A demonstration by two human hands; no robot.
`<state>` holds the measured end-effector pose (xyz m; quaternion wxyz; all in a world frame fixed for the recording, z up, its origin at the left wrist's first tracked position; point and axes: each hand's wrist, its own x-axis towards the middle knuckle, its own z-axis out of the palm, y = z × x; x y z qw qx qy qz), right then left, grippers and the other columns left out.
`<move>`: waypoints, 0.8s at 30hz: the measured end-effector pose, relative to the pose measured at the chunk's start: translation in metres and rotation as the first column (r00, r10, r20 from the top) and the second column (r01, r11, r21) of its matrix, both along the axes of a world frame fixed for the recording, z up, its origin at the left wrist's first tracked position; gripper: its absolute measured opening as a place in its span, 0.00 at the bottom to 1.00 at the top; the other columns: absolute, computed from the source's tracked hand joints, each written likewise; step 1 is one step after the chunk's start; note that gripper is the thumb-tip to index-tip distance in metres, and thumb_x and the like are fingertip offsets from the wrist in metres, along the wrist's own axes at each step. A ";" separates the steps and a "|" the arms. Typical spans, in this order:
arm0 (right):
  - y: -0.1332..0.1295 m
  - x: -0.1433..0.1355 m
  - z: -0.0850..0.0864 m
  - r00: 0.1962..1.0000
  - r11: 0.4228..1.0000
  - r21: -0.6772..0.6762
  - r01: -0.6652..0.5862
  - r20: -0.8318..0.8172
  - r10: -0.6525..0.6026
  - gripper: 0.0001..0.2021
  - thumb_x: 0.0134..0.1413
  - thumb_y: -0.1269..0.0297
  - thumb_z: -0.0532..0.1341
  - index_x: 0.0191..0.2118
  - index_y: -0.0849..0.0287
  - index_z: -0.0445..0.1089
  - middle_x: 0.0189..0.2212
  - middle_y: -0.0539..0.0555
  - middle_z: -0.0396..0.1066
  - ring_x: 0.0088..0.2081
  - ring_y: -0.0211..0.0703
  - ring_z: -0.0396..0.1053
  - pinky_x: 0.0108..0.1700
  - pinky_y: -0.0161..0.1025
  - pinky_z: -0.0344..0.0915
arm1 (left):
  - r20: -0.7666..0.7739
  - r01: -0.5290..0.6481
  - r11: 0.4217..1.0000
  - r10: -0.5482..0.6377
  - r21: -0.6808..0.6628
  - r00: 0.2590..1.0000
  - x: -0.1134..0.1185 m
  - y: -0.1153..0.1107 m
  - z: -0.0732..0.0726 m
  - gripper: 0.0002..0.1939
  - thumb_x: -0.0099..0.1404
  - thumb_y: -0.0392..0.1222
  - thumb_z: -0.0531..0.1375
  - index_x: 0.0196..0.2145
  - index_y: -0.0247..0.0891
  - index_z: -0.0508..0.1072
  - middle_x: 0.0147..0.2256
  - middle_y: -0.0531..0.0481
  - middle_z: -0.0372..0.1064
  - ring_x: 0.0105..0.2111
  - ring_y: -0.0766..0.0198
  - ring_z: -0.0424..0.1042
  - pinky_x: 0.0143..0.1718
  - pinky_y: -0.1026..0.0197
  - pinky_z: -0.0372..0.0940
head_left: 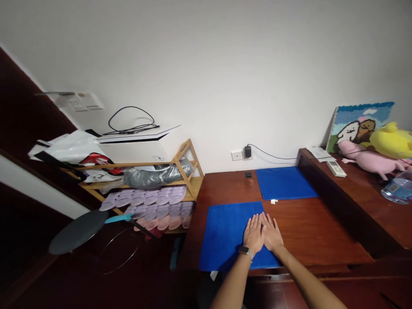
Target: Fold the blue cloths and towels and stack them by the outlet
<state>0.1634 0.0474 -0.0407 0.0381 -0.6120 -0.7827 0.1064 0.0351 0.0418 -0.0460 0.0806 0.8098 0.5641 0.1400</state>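
Note:
A blue cloth (pixel 222 234) lies spread flat near the front edge of the brown wooden desk (pixel 312 231). On its right part rests my left hand (pixel 254 234), palm down with the fingers stretched out; a watch (pixel 246 251) is on that wrist. Beside it, touching at the thumb side, my right hand (pixel 271 234) lies flat over the cloth's right edge, fingers extended. A second blue cloth (pixel 286 183) is laid out at the back of the desk, with a small white tag (pixel 274 201) at its near edge.
Left of the desk stands a wooden rack (pixel 193 184) with rows of slippers (pixel 151 196) and a white box (pixel 135 150) on top. A round dark stool seat (pixel 79 231) is further left. On the raised right surface lie a remote (pixel 336 168), plush toys (pixel 370 159) and a plastic bottle (pixel 397 189).

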 end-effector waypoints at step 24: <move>-0.077 -0.005 -0.012 0.990 0.990 0.030 0.139 -0.044 -0.137 0.34 0.74 0.51 0.36 0.78 0.61 0.43 0.77 0.52 0.42 0.78 0.50 0.38 0.77 0.56 0.35 | -0.129 -0.388 0.917 0.397 0.091 0.909 -0.218 -0.055 0.003 0.32 0.80 0.52 0.41 0.75 0.38 0.53 0.73 0.42 0.54 0.74 0.53 0.51 0.73 0.44 0.52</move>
